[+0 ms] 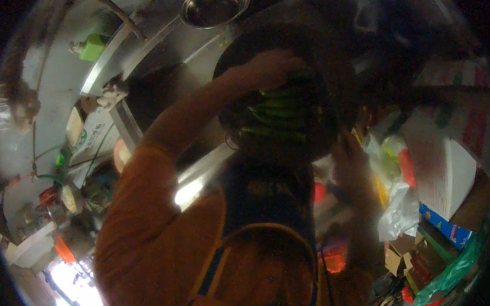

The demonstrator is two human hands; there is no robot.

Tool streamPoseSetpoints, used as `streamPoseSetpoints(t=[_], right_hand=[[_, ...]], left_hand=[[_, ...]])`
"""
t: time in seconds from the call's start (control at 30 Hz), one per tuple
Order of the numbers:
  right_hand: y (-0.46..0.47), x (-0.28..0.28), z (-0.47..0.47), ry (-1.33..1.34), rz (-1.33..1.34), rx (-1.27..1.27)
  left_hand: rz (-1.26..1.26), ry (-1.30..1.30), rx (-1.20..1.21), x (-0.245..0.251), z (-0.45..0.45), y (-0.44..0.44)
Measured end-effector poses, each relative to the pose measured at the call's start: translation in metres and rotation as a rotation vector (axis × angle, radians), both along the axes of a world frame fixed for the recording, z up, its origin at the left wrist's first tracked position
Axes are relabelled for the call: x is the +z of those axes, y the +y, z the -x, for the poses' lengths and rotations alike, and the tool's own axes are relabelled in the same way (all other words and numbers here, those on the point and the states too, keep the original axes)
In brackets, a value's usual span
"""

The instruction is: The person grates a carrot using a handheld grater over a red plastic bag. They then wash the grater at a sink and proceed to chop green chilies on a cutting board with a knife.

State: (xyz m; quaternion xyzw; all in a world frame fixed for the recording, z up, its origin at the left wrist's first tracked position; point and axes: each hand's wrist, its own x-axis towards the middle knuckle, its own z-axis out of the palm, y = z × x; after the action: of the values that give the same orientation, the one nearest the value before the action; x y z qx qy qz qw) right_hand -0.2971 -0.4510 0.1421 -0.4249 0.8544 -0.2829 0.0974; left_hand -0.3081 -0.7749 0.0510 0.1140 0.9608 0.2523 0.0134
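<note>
A dark round container (229, 60) stands before my apron, deep in shadow. Several long green vegetables (278, 113), possibly cucumbers, lie side by side in it. My left hand (278, 67) reaches over their far end and seems to touch them; its fingers are too dark to make out. Beside the container's right side is my right hand (347, 146), blurred and dim. Whether it grips the rim cannot be told.
A shiny steel basin (215, 8) stands at the top. A tap with a hose (115, 9) and a green pump bottle (93, 47) are at the upper left. Plastic bags (400, 211), a white carton (443, 176) and a green bag (450, 272) crowd the right.
</note>
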Motion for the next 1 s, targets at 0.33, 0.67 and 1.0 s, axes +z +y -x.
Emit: streamPoseSetpoints(t=[0.33, 0.67, 1.0], right_hand=[[-0.007, -0.046, 0.023, 0.393, 0.029, 0.190], [-0.014, -0.042, 0.011, -0.413, -0.001, -0.150], [0.015, -0.027, -0.019, -0.284, 0.190, -0.174]], left_hand=[[0.021, -0.035, -0.016, -0.001, 0.002, 0.003], [0.157, 0.166, -0.045, -0.012, -0.003, 0.002], [0.114, 0.080, 0.068, 0.025, -0.009, 0.006]])
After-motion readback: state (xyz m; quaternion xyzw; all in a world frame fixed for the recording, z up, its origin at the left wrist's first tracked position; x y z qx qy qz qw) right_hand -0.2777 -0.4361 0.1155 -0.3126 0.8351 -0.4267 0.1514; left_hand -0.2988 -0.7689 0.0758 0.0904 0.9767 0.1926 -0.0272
